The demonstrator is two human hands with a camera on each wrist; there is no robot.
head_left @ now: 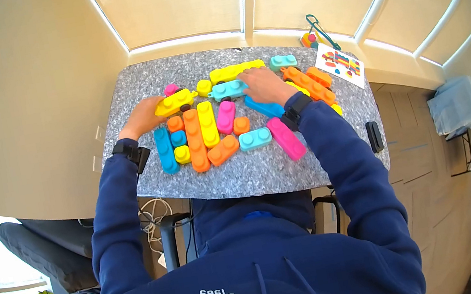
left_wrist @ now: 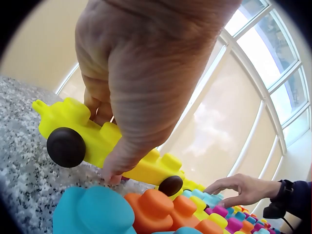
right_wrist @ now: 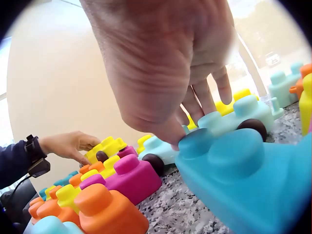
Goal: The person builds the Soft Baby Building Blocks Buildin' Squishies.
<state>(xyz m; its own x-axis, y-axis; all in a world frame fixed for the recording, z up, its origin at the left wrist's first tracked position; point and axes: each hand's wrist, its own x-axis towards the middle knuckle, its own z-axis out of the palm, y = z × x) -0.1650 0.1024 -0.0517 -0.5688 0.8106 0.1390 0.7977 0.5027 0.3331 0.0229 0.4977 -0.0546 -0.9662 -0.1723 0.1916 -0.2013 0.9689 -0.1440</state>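
Gripping the yellow wheeled block [head_left: 175, 102], the left hand [head_left: 142, 119] stands partly closed, its thumb on the near side and its fingers over the far side. That block sits toward eleven o'clock on the speckled tabletop [head_left: 277, 174], its long axis running from about half past eight to half past two, with a small hitch at the right end. Below it, just short of seven o'clock, a long blue block [head_left: 166, 151] lies nearly along twelve to six.

At three o'clock from the yellow wheeled block, near but apart, is the light-blue wheeled block [head_left: 227, 90]. Its axis runs almost nine to three, and its left hitch faces the yellow one. The right hand [head_left: 265, 83] pinches it around the right end, thumb near, fairly straight fingers beyond. Between four and five o'clock from it, a magenta block [head_left: 287, 138] points eleven to five.

Farther right, an orange wheeled block [head_left: 309, 86] slants from half past ten to half past four; a printed sheet [head_left: 340, 65] lies beyond it, toward two o'clock on the tabletop.
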